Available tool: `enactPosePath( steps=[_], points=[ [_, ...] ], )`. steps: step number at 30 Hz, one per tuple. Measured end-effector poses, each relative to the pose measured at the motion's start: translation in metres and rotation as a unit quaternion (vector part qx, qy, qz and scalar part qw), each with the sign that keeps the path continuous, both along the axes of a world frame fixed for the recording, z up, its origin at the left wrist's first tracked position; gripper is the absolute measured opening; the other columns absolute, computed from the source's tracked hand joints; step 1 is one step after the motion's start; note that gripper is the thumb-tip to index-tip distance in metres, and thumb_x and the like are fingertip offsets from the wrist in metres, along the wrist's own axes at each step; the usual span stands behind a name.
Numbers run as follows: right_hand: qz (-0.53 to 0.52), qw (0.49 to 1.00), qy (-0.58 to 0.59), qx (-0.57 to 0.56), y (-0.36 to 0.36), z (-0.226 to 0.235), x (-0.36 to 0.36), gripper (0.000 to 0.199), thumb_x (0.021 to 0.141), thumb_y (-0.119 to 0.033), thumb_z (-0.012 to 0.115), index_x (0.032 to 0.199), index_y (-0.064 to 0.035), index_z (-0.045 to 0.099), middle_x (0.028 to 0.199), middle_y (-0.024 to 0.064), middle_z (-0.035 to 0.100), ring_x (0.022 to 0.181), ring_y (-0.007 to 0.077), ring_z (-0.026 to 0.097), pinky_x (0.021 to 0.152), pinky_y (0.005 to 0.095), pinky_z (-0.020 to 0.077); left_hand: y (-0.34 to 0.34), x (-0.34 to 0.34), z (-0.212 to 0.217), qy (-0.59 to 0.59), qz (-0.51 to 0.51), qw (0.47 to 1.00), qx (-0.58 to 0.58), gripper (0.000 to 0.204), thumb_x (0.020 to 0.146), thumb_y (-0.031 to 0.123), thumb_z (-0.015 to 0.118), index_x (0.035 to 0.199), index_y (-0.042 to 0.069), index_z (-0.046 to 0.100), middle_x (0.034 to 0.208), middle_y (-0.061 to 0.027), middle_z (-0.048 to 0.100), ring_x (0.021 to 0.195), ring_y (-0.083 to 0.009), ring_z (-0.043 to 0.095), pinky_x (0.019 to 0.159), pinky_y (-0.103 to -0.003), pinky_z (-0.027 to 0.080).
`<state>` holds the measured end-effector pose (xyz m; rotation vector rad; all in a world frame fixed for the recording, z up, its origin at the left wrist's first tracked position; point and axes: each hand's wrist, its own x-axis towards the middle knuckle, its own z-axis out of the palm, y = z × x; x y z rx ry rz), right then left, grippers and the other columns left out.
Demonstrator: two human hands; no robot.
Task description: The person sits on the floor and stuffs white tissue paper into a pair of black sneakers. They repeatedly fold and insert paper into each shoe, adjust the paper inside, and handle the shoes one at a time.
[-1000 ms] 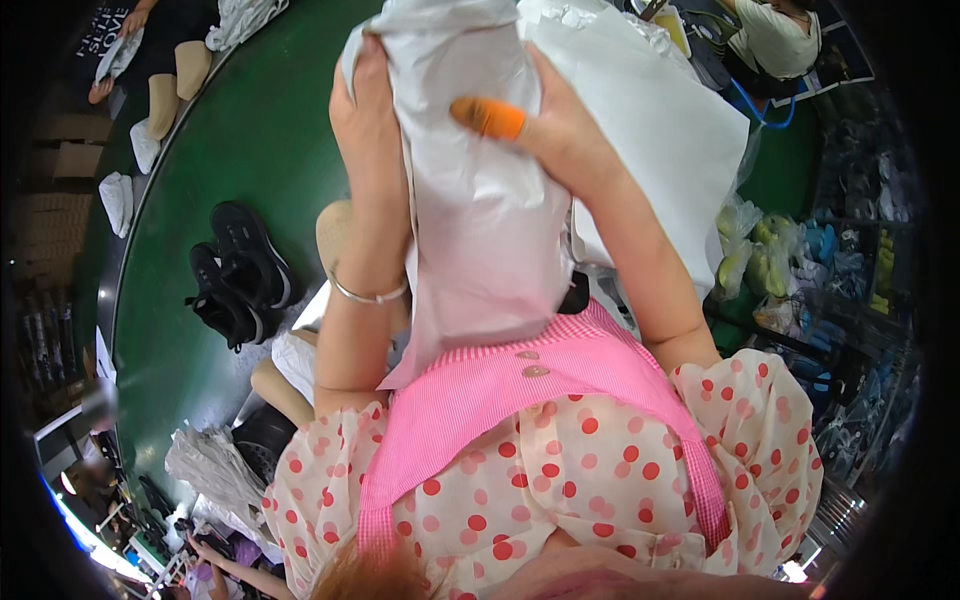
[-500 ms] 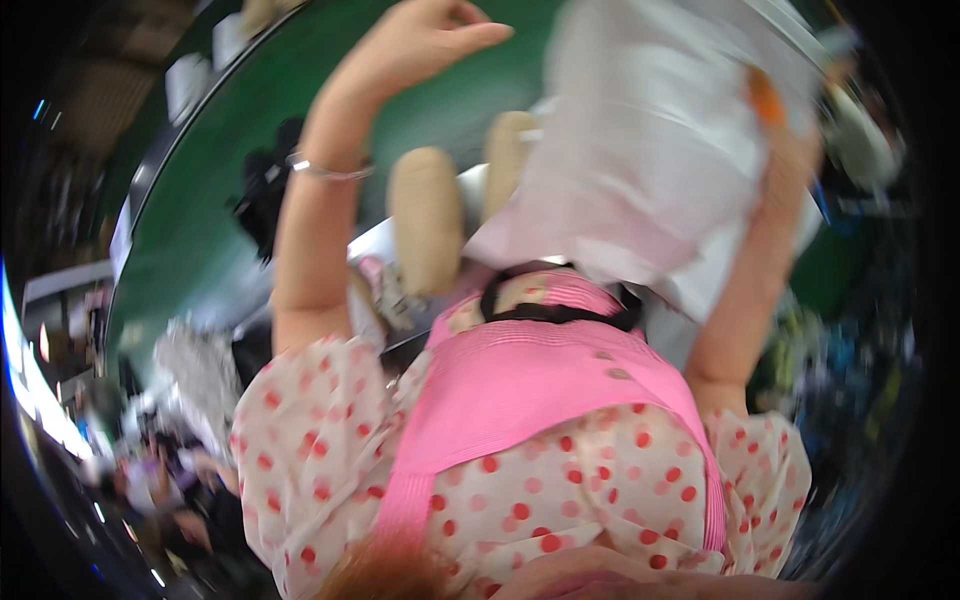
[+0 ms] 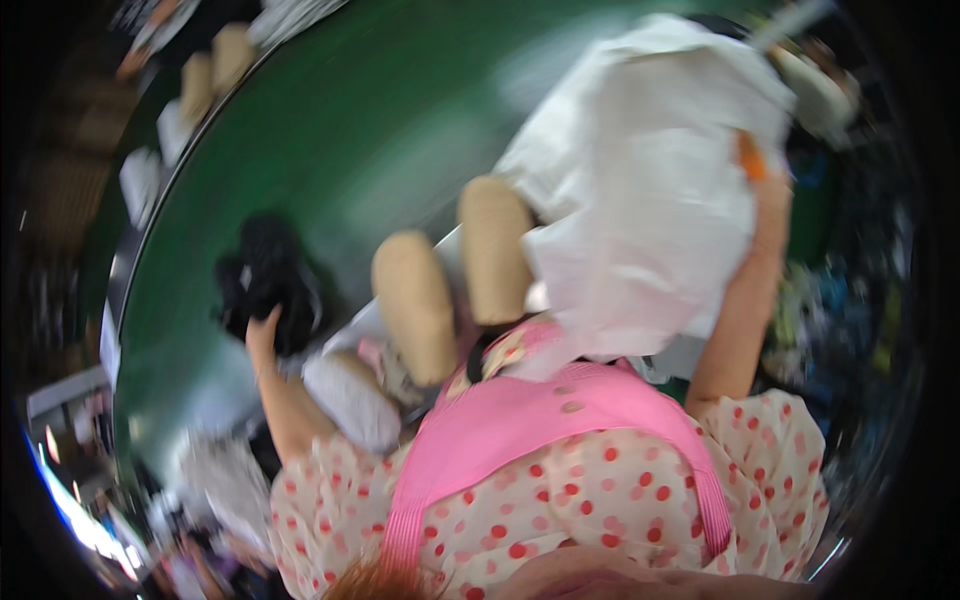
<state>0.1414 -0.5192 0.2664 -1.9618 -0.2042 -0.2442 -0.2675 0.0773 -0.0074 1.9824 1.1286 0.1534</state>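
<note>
My left hand [image 3: 263, 328] reaches out to the left and grips the near edge of a black bundle [image 3: 275, 265] on the green table, its thumb showing and the other fingers hidden. The bundle looks like soft dark cloth; its exact kind is blurred. On the right, my right hand [image 3: 768, 195] holds up a large white sheet or bag [image 3: 660, 190] by its side. Something orange [image 3: 748, 155] shows at the right fingers; I cannot tell what it is. Between my arms stand two beige rounded padded forms [image 3: 412, 300], close to my pink apron [image 3: 550, 425].
The green table [image 3: 400, 130] has a curved-looking far edge, with white and beige padded forms [image 3: 140, 185] beyond it. A white padded form [image 3: 352, 400] is beside my left forearm. Grey-white material [image 3: 215, 480] lies at the lower left, and blurred clutter [image 3: 840, 310] at the right.
My left hand has come down and left from above the table onto the black bundle. The white sheet, still in my right hand, has shifted and hangs more loosely.
</note>
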Motion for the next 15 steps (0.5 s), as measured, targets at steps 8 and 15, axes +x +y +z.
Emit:
enactPosePath(
  steps=[8,15],
  points=[
    [-0.005,0.976,0.123,0.181,0.015,0.018,-0.023,0.044,0.078,-0.016,0.076,0.114,-0.0017,0.057,0.099,0.004,0.065,0.084,0.0103,0.061,0.076,0.024,0.0482,0.018,0.165,-0.027,0.17,-0.05,0.975,0.134,0.059,0.077,0.04,0.068,0.116,-0.004,0.06,0.112,-0.0236,0.064,0.107,-0.0353,0.06,0.091,-0.04,0.045],
    [0.0,0.958,0.169,0.233,0.037,0.024,-0.026,0.053,0.077,-0.01,0.076,0.122,0.002,0.05,0.105,0.0089,0.064,0.092,0.0145,0.063,0.082,0.0271,0.0502,-0.133,0.401,0.029,0.067,-0.209,0.97,0.103,0.061,0.076,0.041,0.063,0.116,-0.005,0.058,0.112,-0.0308,0.06,0.11,-0.0401,0.057,0.094,-0.043,0.044]
  ],
)
